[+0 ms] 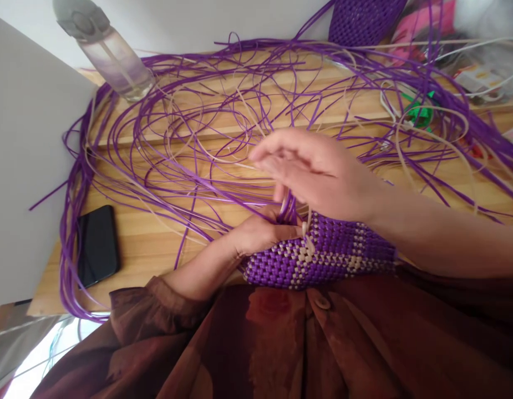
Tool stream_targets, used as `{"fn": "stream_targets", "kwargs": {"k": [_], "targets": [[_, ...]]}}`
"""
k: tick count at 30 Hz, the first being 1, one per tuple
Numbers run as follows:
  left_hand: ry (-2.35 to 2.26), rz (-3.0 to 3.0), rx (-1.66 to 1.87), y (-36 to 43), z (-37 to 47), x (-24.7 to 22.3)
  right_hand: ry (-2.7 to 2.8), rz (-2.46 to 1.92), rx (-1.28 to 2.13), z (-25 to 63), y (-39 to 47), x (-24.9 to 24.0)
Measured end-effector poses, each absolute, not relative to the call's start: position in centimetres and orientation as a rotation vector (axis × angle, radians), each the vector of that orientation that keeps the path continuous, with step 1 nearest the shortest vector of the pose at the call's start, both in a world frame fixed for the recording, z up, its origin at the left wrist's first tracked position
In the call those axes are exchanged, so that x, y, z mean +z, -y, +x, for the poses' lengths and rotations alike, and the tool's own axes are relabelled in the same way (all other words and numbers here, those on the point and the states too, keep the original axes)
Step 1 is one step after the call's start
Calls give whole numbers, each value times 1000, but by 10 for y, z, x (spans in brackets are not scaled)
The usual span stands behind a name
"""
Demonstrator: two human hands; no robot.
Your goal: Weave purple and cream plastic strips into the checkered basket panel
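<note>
A woven piece (331,249) in purple and beige lies against the front of the brown garment. My left hand (262,233) grips its upper left edge, with the thumb on the weave and purple strands rising between the fingers. Above the piece is my right hand (310,166), slightly blurred, its thumb and forefinger pressed together at the left. A beige strand (256,119) runs up from those fingertips. Purple strands (198,180) spread leftward from the woven piece over the wooden table (156,221).
A clear bottle with a grey lid (118,64) leans at the upper left. A black phone (98,246) lies at the left. Another purple woven piece (360,22), a green item (420,111) and plastic bags (489,55) are at the upper right.
</note>
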State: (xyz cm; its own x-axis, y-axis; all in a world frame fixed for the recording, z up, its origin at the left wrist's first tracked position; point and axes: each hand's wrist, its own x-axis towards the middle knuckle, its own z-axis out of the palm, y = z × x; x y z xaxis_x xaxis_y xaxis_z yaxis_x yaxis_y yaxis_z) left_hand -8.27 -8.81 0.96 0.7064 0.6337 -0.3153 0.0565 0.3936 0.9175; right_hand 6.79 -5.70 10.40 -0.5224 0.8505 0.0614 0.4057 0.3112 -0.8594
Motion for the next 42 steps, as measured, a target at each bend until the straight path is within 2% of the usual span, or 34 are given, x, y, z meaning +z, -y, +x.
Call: {"fn": "stream_targets", "kwargs": {"k": [2,6,17,28,35,42], "targets": [[-697,1111,416,89,-82,7,2282,-1141,955,94,64,106],[-746,1105,448,91,-84,6,2573,-1003,879,126,77,93],[-794,1231,450,88,-86,9,2569,-898,861,126,84,69],[-729,1460,391,81,-93,14,2552,-982,989,133,82,64],[-663,1565,348,79,-96,14,2536,-1047,955,131,84,60],[-682,1542,378,81,-95,12,2470,-929,392,145,116,59]]}}
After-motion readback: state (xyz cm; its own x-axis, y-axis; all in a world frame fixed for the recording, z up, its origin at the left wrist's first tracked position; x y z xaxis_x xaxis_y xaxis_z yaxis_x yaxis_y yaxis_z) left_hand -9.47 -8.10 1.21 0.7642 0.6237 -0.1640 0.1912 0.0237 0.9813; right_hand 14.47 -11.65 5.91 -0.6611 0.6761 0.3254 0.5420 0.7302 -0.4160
